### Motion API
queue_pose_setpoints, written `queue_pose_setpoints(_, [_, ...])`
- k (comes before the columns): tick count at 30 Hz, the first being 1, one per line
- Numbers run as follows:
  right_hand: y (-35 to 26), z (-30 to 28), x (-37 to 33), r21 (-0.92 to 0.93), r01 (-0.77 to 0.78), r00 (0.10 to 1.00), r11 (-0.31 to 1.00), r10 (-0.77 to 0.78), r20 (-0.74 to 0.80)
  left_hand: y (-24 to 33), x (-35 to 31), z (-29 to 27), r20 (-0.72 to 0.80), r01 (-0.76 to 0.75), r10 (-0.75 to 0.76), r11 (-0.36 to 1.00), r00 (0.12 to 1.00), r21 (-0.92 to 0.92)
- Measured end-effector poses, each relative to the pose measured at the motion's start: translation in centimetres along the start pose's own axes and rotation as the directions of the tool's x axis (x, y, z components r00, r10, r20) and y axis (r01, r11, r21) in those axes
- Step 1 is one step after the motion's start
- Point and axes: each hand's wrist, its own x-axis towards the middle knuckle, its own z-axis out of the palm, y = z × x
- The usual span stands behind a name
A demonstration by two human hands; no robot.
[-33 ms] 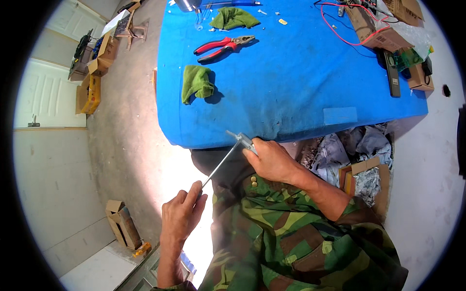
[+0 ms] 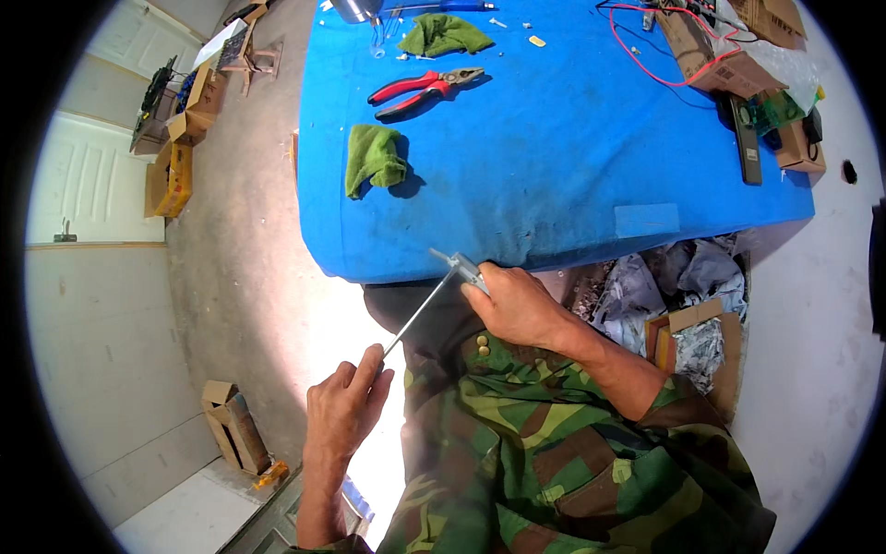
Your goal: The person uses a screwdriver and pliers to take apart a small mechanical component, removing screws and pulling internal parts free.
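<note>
My left hand is closed around the handle end of a long thin screwdriver; the handle itself is hidden in the fist. Its shaft slants up to the right, and the tip meets a small grey metal part. That part is pinched between the thumb and fingers of my right hand, just off the near edge of the blue table. A thin pin-like piece sticks out of its far left end. What exactly the part is, I cannot tell.
On the blue-covered table lie red-handled pliers, a folded green cloth and another green cloth. Cardboard boxes, a red wire and a dark flat device crowd the right side. Below stands an open carton.
</note>
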Motion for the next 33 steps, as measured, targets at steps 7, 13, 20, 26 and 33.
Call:
queue_pose_setpoints(7, [0.2, -0.4, 0.2, -0.053, 0.041, 0.998, 0.998, -0.039, 0.048, -1.7, 0.8, -1.0, 0.102, -0.055, 0.057, 0.998, 0.993, -0.025])
queue_pose_setpoints(13, [-0.1, -0.9, 0.3, -0.085, 0.038, 0.996, 0.996, -0.030, 0.087, -2.9, 1.8, -0.5, 0.131, 0.061, -0.005, 0.903, 0.991, -0.426])
queue_pose_setpoints(20, [-0.7, -1.0, 0.1, -0.087, -0.026, 0.992, 0.996, 0.037, 0.124, -4.4, 2.2, 1.2, 0.324, 0.247, -0.047, 0.752, 0.945, -0.611])
queue_pose_setpoints(26, [-0.8, -1.5, 0.3, -0.059, -0.069, 0.982, 0.996, 0.078, 0.171, -4.2, 2.6, 1.7, 0.190, 0.130, -0.012, 0.773, 0.982, -0.621])
queue_pose_setpoints(33, [-0.9, -2.0, 0.5, -0.099, -0.032, 0.979, 0.995, 0.051, 0.198, -6.0, 3.1, 2.4, 0.444, 0.366, -0.006, 0.577, 0.896, -0.730])
